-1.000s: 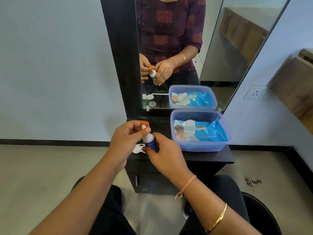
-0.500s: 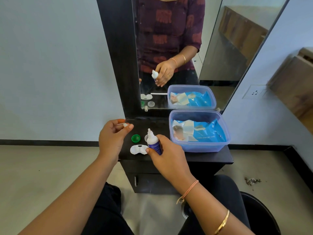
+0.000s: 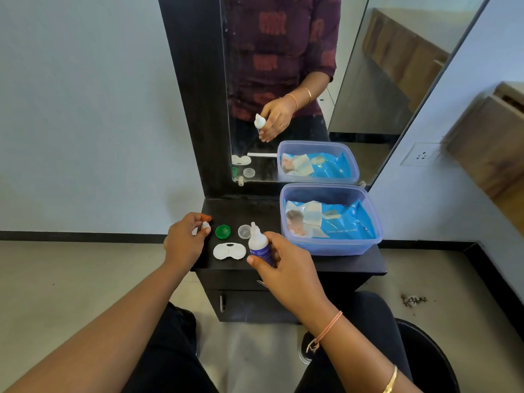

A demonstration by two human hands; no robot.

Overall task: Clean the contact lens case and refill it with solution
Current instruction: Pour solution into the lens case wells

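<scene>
Lying between left fingers (image 3: pixel 195 217) and right fingers (image 3: pixel 256 261), lens case (image 3: pixel 229 251)

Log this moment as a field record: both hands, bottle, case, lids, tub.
Left hand: pinches a small white bottle cap, left of the lids.
Right hand: grips the white solution bottle with purple label, nozzle bare.
Case: white double-well plastic lens case, uncovered, on the black vanity shelf between the hands.
Lids: round green lid and round clear lid lie behind the case, apart from it.
Tub: translucent blue plastic tub holding a blue wipes pack, at the right.
Solution in wells: cannot tell.
</scene>
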